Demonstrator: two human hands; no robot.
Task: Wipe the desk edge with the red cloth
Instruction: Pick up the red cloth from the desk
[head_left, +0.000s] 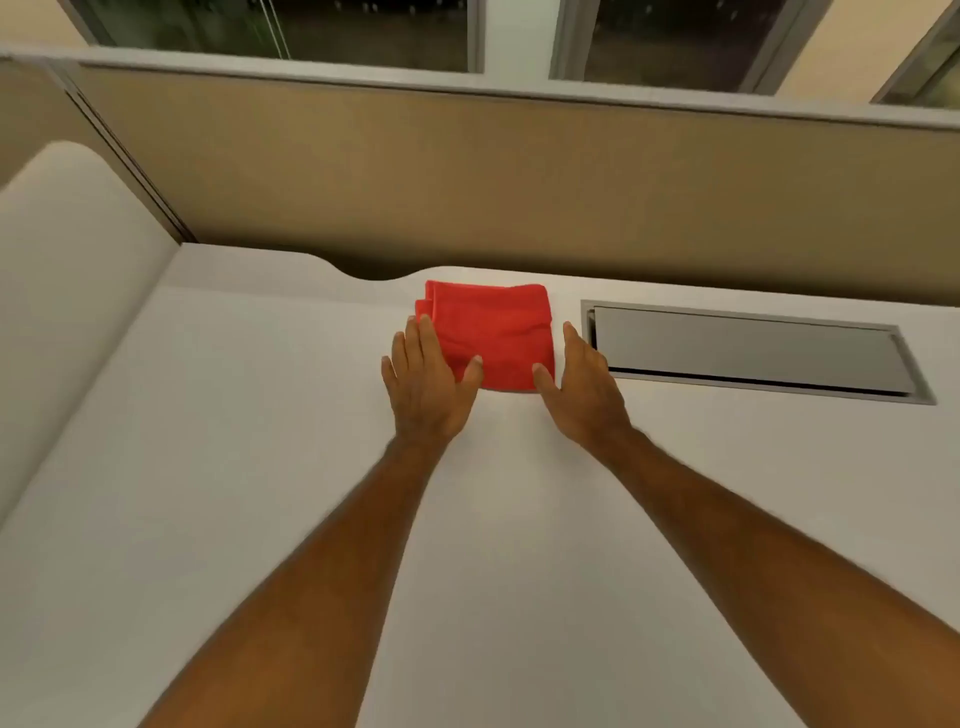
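A folded red cloth (493, 332) lies flat on the white desk (260, 467), close to the desk's far edge (519, 274). My left hand (428, 384) rests palm down at the cloth's left side, fingers spread, with thumb and fingertips overlapping its near left corner. My right hand (584, 387) lies palm down just right of the cloth, its thumb touching the near right corner. Neither hand grips the cloth.
A grey metal cable hatch (753, 353) is set into the desk right of the cloth. A tan partition panel (467, 182) rises behind the far edge, which has a curved notch (374, 273). A second white desktop (67, 249) adjoins at left. Windows stand above.
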